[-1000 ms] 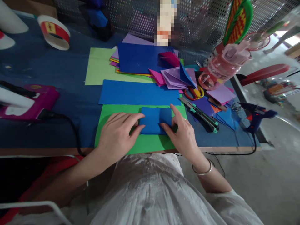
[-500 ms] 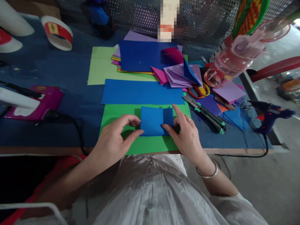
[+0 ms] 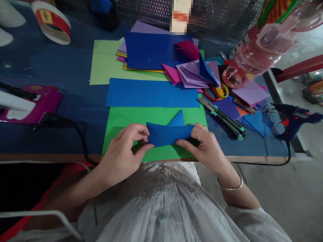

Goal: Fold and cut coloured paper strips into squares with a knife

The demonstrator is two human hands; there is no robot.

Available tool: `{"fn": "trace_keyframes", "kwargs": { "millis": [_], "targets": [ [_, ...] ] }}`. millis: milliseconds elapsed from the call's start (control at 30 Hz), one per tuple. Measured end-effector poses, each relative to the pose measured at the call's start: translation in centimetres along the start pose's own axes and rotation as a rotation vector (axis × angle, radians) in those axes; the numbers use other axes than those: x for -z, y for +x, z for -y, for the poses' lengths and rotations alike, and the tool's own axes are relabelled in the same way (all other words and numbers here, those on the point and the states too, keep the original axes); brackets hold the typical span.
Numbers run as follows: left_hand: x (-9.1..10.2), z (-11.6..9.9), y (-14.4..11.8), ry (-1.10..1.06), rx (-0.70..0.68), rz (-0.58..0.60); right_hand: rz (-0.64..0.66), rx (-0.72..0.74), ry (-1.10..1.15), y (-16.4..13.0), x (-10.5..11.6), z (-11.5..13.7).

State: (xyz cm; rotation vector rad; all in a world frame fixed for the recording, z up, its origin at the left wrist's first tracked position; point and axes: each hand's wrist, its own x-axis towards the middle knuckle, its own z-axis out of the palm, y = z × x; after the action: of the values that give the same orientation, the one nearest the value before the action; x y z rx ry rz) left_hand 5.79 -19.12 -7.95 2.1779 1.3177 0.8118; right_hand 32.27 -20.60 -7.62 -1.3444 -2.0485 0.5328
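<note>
A folded piece of blue paper (image 3: 166, 135) is held between my two hands just above the green sheet (image 3: 126, 117), its front face bowed. Behind it a pointed blue flap (image 3: 178, 118) sticks up. My left hand (image 3: 127, 149) pinches the left end between thumb and fingers. At the right end my right hand (image 3: 205, 144) grips the paper, thumb in front and fingers curled behind the edge. Beyond lies a long blue paper strip (image 3: 151, 93) across the top of the green sheet.
A utility knife (image 3: 224, 121), scissors (image 3: 214, 92), paper pieces (image 3: 194, 72) and a pink bottle (image 3: 254, 57) lie or stand to the right. A glue gun (image 3: 292, 117) is at the right edge. On the left are a magenta device (image 3: 47, 104) with a cable and a tape roll (image 3: 54, 25).
The blue paper was lying flatter with its right part folded over; now its front face is tilted up and wider, with a flap showing behind. My right fingers have curled around its right end.
</note>
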Motion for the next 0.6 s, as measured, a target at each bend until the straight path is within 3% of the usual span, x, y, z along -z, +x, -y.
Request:
{"fn": "trace_keyframes", "kwargs": {
  "millis": [267,433,600],
  "targets": [
    [-0.1,-0.1,0.3,0.078,-0.032,0.032,-0.044,-0.064,-0.147,0.4,-0.6,0.3],
    [0.1,-0.4,0.6,0.124,-0.129,0.085,-0.052,-0.038,-0.219,0.3,-1.0,0.5],
    [0.0,-0.7,0.7,0.154,-0.135,0.103,-0.068,0.003,-0.242,0.2,-1.1,0.5]
  ]
}}
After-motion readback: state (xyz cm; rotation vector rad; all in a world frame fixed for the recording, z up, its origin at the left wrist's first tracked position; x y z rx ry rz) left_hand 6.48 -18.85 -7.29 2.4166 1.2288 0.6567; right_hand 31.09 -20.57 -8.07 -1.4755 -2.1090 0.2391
